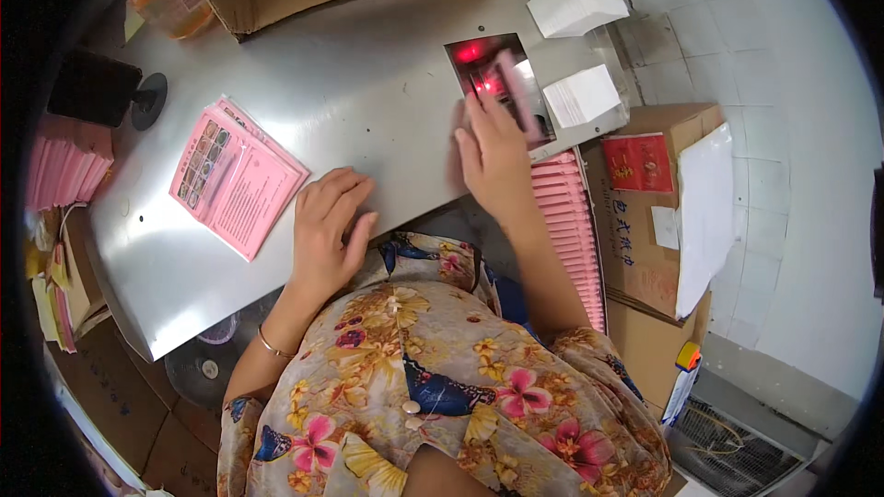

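Note:
My left hand rests at the table's near edge, fingers loosely bent and apart, with nothing in it. To its left lies a small stack of flat pink printed packets. My right hand reaches over a dark rectangular opening in the metal table, where red lights glow. Its fingers are stretched and slightly blurred, the thumb apart from them. Just right of the fingertips, a motion-blurred pink packet stands in the opening; I see no grip on it.
White card stacks sit right of the opening. Below the table's right edge, a box holds a row of pink packets. Cardboard boxes stand beside it. At left are a dark stand, pink stacks and a jar.

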{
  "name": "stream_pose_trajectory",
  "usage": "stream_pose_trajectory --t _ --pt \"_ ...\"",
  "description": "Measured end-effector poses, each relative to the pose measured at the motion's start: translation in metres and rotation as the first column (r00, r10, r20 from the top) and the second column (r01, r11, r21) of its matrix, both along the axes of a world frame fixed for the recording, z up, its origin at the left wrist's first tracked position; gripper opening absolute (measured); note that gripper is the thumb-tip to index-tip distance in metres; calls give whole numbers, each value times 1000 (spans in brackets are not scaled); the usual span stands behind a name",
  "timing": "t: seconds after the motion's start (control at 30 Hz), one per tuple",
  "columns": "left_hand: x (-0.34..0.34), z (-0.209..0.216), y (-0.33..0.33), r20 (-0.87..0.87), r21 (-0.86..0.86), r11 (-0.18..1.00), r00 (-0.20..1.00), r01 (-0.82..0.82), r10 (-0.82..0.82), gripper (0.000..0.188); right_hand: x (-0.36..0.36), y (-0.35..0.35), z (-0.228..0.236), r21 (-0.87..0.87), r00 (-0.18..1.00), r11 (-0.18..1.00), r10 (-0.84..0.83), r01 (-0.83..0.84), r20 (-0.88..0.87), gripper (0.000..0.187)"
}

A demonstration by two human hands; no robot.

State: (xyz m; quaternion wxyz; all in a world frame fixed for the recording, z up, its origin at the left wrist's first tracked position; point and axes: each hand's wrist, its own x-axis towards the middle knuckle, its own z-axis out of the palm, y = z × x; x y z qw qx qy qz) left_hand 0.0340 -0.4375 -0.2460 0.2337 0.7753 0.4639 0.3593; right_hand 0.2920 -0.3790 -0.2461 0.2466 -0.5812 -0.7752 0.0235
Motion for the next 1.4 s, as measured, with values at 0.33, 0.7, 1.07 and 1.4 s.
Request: stream_pose_trajectory --t 0.33,0.7,1.07,1.4 --pt "5 -5 -9 -153 153 988 988 26 -2 36 -18 -54 30 -54 948 991 105 -126 -301 33" --pt "6 -10 -10 -219 235 971 976 40 13 35 33 -75 52 115 928 989 -48 97 -369 24" --pt "9 -6 -12 -241 228 972 971 55 2 34 130 -11 38 189 957 957 -174 220 -233 30" --pt "10 -7 -9 -232 203 978 973 42 6 32 143 23 14 152 974 964 -223 217 25 24"
